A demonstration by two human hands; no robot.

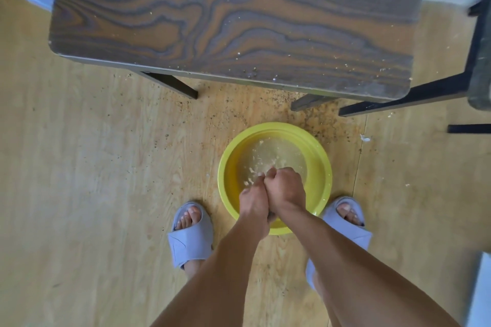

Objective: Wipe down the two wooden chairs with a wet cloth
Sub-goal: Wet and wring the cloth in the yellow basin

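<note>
A wooden chair seat (233, 21), dark-grained and speckled with crumbs, fills the top of the view. Part of a second chair (479, 66) with black legs shows at the right edge. Below the seat a yellow basin (231, 159) of water stands on the floor. My left hand (252, 200) and my right hand (285, 188) are clenched side by side over the basin, squeezing something between them. The cloth is almost wholly hidden inside the fists; a dark bit shows beneath them. Water droplets splash off the hands.
The pale wood floor (93, 167) is scattered with dark crumbs around the basin and chair legs (172, 85). My feet in grey-blue slippers (190, 233) stand on either side of the basin. A white sheet hangs at the top left.
</note>
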